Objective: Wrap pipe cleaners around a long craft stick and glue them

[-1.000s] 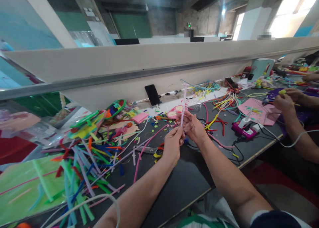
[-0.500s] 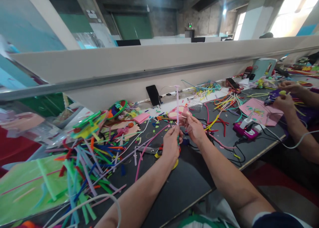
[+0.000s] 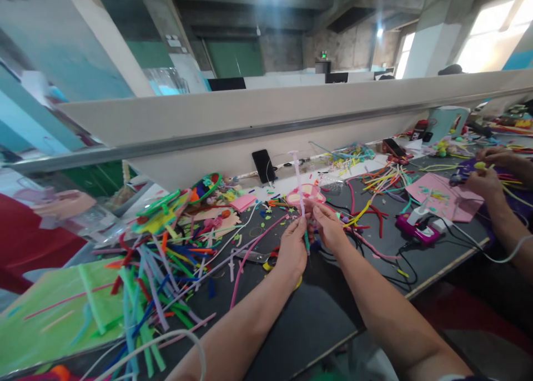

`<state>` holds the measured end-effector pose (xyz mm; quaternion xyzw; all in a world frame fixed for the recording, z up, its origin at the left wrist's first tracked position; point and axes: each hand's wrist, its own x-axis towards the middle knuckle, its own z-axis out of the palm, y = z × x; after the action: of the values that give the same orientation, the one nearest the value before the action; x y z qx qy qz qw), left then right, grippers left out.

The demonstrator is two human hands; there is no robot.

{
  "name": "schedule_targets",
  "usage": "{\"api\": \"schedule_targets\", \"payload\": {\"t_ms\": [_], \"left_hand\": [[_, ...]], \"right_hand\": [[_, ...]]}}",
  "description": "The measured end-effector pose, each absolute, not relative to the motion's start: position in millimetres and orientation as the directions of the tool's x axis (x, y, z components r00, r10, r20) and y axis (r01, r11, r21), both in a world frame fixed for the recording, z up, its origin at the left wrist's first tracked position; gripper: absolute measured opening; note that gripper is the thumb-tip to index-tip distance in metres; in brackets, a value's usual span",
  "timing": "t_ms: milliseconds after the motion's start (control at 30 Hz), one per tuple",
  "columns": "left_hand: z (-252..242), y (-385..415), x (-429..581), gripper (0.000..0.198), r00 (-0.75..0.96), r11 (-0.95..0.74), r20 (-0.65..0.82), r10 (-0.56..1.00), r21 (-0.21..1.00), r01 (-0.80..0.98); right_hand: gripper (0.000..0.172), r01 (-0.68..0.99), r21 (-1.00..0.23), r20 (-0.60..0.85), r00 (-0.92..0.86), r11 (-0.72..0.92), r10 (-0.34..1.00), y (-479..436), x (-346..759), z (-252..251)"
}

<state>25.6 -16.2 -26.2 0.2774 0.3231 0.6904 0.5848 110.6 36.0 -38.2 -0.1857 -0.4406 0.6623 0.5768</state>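
- Lilac stick [image 3: 297,175] has swung over: a second ago its top tipped right, now it leans a bit left, and a green end [image 3: 307,241] pokes out below the grip.
- Left hand [image 3: 292,247] is pinched closed around the stick's lower part, so I'd guess it's doing the steadying.
- Right hand [image 3: 328,225] was spread looser; now its fingertips are bunched just beside the stick. Can't tell if they've got hold of anything. Looks like both are busy at one spot, fiddly finger stuff.
- Stick's held up over the desk [image 3: 325,309], with a pink piece [image 3: 315,192] on the far side of it.
- Scissors [image 3: 267,265] lie just left of the left hand, partly hidden.
- Farther left, heap of coloured stems [image 3: 158,297]; far side, a phone [image 3: 264,166]; right, a magenta power strip [image 3: 418,231], then a co-worker's hand [image 3: 485,184].
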Motion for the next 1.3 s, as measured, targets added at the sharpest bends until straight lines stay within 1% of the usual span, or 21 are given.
{"api": "schedule_targets", "payload": {"t_ms": [100,267,400,533,633,733,767,833,933,1067,1200,1300], "left_hand": [[-27,-16,26,0.022,-0.149,-0.101,-0.001,0.989,0.732,-0.673],[-29,-14,26,0.021,-0.163,-0.120,0.008,0.987,0.710,-0.694],[-31,-13,26,0.021,-0.152,-0.134,0.039,0.988,0.711,-0.690],[-35,-13,27,0.023,-0.078,-0.111,0.078,0.994,0.733,-0.672],[-34,-14,26,0.026,-0.049,-0.050,0.025,0.998,0.769,-0.637],[-28,-13,20,0.029,-0.171,-0.063,-0.040,0.984,0.827,-0.558],[-26,-11,17,0.029,-0.229,-0.096,-0.031,0.973,0.847,-0.522],[-22,-7,9,0.029,-0.316,-0.181,0.033,0.948,0.874,-0.451],[-19,2,-2,0.028,-0.367,-0.271,0.126,0.922,0.885,-0.377],[-17,9,-12,0.025,-0.362,-0.326,0.191,0.912,0.875,-0.359],[-16,11,-13,0.020,-0.404,-0.374,0.219,0.888,0.856,-0.358],[-16,11,-13,0.017,-0.429,-0.393,0.218,0.877,0.838,-0.378]], "right_hand": [[0.035,-0.567,-0.824,0.228,-0.341,-0.006,0.912,32,109,-39],[0.033,-0.504,-0.863,0.251,-0.385,0.025,0.888,29,109,-37],[0.031,-0.477,-0.879,0.226,-0.362,0.029,0.904,30,109,-38],[0.028,-0.435,-0.899,0.185,-0.288,0.043,0.940,32,111,-40],[0.025,-0.424,-0.902,0.183,-0.212,0.078,0.960,36,112,-41],[0.016,-0.450,-0.872,0.273,-0.123,0.192,0.954,41,113,-41],[0.014,-0.454,-0.861,0.308,-0.103,0.231,0.946,43,113,-42],[0.013,-0.452,-0.852,0.338,-0.092,0.263,0.937,44,112,-42],[0.016,-0.450,-0.863,0.312,-0.120,0.229,0.942,43,110,-42],[0.018,-0.438,-0.880,0.286,-0.179,0.185,0.941,40,109,-40],[0.018,-0.425,-0.893,0.259,-0.222,0.146,0.940,37,108,-38],[0.022,-0.466,-0.879,0.240,-0.251,0.100,0.938,35,107,-36]]}}
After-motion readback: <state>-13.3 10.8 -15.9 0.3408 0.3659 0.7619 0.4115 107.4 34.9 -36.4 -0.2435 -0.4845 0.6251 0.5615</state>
